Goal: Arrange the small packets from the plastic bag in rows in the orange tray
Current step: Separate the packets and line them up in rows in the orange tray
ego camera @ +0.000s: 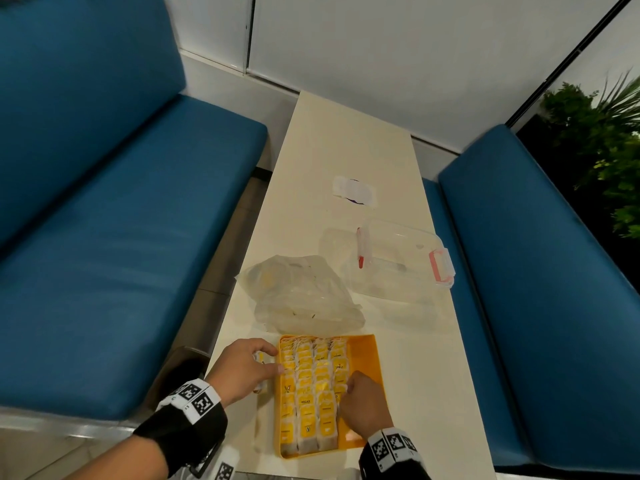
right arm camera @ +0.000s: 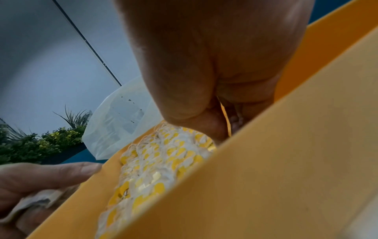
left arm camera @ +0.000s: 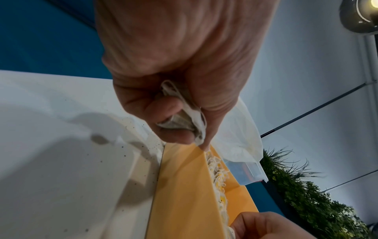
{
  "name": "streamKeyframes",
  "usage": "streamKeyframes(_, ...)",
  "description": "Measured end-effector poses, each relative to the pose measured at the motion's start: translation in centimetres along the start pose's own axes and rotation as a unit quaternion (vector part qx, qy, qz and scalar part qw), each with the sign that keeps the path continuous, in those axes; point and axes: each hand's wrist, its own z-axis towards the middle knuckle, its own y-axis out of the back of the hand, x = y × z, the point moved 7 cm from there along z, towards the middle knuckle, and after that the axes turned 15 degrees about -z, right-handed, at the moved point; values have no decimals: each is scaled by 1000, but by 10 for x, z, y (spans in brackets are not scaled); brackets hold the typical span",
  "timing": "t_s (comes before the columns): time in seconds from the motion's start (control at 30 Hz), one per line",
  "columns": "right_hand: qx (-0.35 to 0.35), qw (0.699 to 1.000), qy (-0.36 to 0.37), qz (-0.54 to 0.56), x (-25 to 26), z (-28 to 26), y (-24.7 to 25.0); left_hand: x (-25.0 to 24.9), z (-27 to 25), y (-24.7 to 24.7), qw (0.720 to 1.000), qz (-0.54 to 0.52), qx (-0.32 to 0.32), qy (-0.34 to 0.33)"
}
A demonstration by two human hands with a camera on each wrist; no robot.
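Observation:
The orange tray (ego camera: 367, 355) lies at the near end of the table, holding several rows of small packets (ego camera: 311, 386) with yellow tags. My left hand (ego camera: 268, 360) sits at the tray's left rim, fingers curled round a few crumpled packets (left arm camera: 184, 121), one fingertip touching the rim (left arm camera: 184, 186). My right hand (ego camera: 347, 389) is inside the tray at the rightmost row, thumb and fingers pinching a packet (right arm camera: 225, 113). The rows of packets (right arm camera: 155, 161) fill the tray's left part. The translucent plastic bag (ego camera: 304, 292) lies just beyond the tray.
A clear plastic box (ego camera: 398, 261) with pink latches stands beyond the bag to the right. A white sticker (ego camera: 355, 190) lies farther up the narrow table (ego camera: 346, 140). Blue benches (ego camera: 121, 237) flank both sides; a plant (ego camera: 606, 150) is at the far right.

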Motion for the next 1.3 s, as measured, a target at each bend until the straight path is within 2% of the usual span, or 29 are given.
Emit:
streamKeyframes(0.33, -13, 998, -17, 57, -2, -1, 0, -4, -5, -1, 1000, -11, 8, 11)
streamKeyframes(0.43, -26, 998, -6, 55, -3, -1, 8, 1, -6, 2, 996, -74, 0, 56)
streamKeyframes(0.5, -68, 997, 7, 46, -2, -2, 22, 4, -9, 6, 986, -133, 0, 105)
streamKeyframes(0.57, -118, 990, 50, 56, 9, -6, 39, 4, -13, 7, 970, -191, 19, 149)
streamKeyframes(0.63, -129, 980, 117, 93, 29, -12, 52, 0, -15, 4, 952, -251, 44, 169)
streamKeyframes(0.7, -100, 972, 167, 136, 51, -18, 57, -5, -15, 3, 936, -303, 50, 170)
streamKeyframes(0.83, -28, 953, 191, 232, 85, -26, 53, -11, -13, -2, 916, -366, 61, 152)
streamKeyframes(0.93, -22, 938, 223, 266, 102, -29, 55, -15, -12, -3, 913, -379, 58, 138)
streamKeyframes(1.07, -97, 926, 305, 201, 114, -39, 66, -17, -10, -4, 906, -399, 47, 133)
streamKeyframes(1.13, -100, 921, 347, 147, 122, -46, 64, -18, -8, -5, 904, -404, 44, 132)
streamKeyframes(1.2, -102, 920, 361, 112, 126, -47, 59, -20, -7, -7, 903, -407, 46, 131)
streamKeyframes(1.3, -122, 923, 346, 115, 125, -41, 57, -24, -7, -9, 904, -403, 54, 129)
